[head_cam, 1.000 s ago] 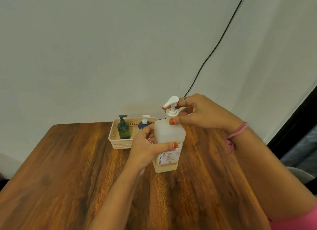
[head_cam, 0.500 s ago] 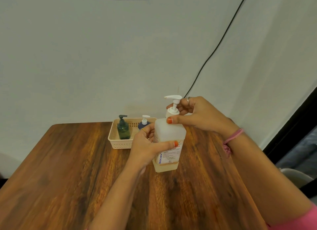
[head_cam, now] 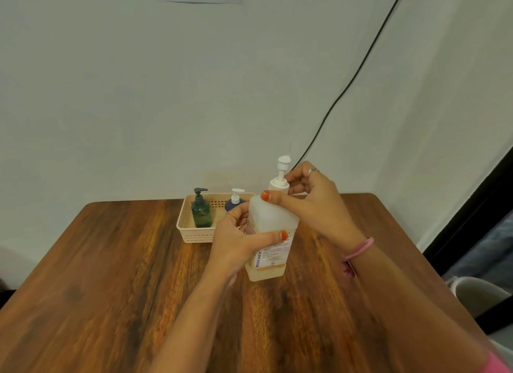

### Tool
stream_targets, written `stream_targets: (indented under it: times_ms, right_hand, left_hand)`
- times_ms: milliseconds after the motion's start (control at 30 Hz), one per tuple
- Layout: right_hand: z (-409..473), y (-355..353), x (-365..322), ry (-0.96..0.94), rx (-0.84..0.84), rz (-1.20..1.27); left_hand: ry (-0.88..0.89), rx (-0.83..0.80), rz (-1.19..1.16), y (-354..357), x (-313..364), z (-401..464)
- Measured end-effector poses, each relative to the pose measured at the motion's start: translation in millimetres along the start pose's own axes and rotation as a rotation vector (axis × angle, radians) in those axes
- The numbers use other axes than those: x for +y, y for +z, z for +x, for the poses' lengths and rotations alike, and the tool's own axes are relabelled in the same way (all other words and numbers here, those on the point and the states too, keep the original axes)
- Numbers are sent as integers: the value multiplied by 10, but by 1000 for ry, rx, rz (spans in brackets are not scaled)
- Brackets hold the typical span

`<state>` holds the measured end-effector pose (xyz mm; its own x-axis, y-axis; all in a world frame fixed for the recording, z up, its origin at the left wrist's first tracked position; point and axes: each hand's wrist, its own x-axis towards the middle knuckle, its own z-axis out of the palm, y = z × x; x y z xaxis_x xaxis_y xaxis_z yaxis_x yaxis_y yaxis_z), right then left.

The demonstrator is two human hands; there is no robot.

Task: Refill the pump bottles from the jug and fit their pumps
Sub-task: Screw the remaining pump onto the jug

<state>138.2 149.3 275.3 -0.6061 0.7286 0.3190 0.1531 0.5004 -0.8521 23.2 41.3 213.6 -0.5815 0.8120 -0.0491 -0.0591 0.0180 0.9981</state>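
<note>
A translucent white square bottle with a printed label stands on the wooden table, a thin layer of yellowish liquid at its bottom. My left hand wraps around its body. A white pump sits in its neck, nozzle pointing away from me. My right hand pinches the pump's collar with thumb and fingers. Behind, a dark green pump bottle and a blue pump bottle stand in a cream basket. No jug is in view.
The table stands against a white wall, with a black cable running down to its back edge. A grey chair shows at the right, beside a dark doorway edge.
The pump's nozzle has turned from pointing left towards me to pointing away, as my right hand twisted the collar. The bottle and my left hand stayed in place.
</note>
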Motion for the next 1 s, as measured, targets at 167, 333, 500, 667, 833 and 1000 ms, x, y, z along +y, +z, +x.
stream_targets:
  times_ms: [167,333,500,667,833,1000]
  right_hand:
    - [50,-125,-33,61,-320,-46]
    - [90,-180,-52,-36,-294,-43]
    - [92,-77,-10,15,-167,-60]
    - [121,-288,-31,5,-465,48]
    - [113,-103,-13,3,-177,-44]
    - [140,-334,-58,19,-501,44]
  left_hand:
    - [-9,-7,3,-22,-32,-14]
    - [-8,-8,-21,-9,1,-36]
    - [8,-25,-12,-8,22,-48]
    - [17,-20,-24,-24,38,-48]
    - [37,-25,-12,-22,61,-55]
    - [30,-13,1,-32,48,-45]
